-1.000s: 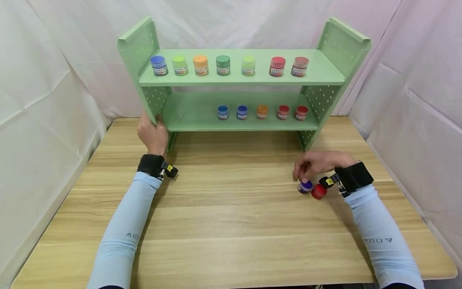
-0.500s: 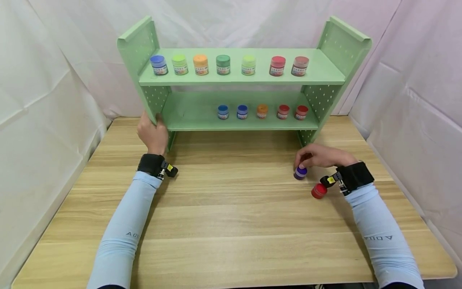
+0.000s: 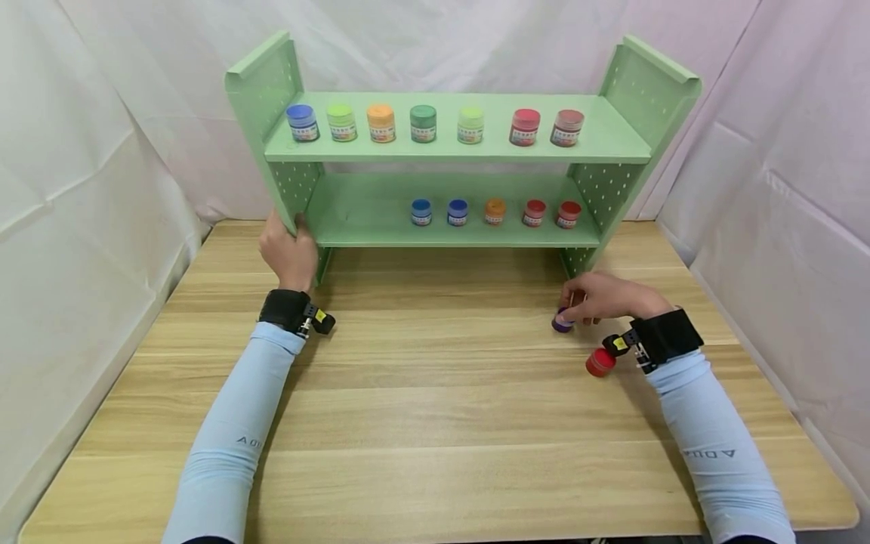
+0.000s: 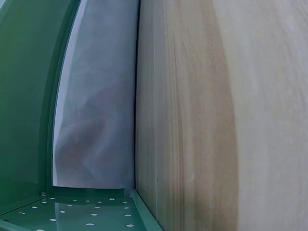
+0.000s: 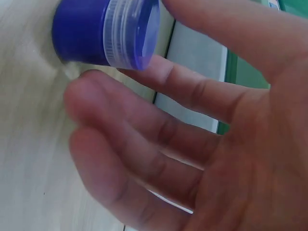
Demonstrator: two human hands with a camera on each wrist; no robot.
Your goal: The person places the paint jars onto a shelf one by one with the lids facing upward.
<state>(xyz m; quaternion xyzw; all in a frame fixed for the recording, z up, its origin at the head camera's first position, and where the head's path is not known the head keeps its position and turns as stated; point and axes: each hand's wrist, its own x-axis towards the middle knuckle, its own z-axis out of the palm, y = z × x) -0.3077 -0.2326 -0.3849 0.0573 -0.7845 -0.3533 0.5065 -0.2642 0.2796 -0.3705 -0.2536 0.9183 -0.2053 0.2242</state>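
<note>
At the lower left of the green shelf (image 3: 469, 242), my left hand (image 3: 288, 253) grips the bottom of its perforated side panel; most of the fingers are hidden behind it. That hand does not show in the left wrist view, which has the panel (image 4: 86, 219) at the bottom. My right hand (image 3: 601, 295) pinches a small purple paint jar (image 3: 562, 323) on the table below the shelf's right end. In the right wrist view, thumb and forefinger are at the lid end of the jar (image 5: 84, 31), while the other fingers curl loosely beside it. A red paint jar (image 3: 601, 363) stands just under the right wrist.
Along the top shelf runs a row of larger paint jars (image 3: 423, 125) in blue, greens, orange and reds. Several smaller jars (image 3: 458, 213) stand on the lower shelf, toward its right side. White cloth (image 3: 102, 151) hangs around the wooden table (image 3: 435, 423).
With my right hand, the purple jar has moved away from the red jar, toward the shelf and slightly left. My left hand keeps its hold on the shelf.
</note>
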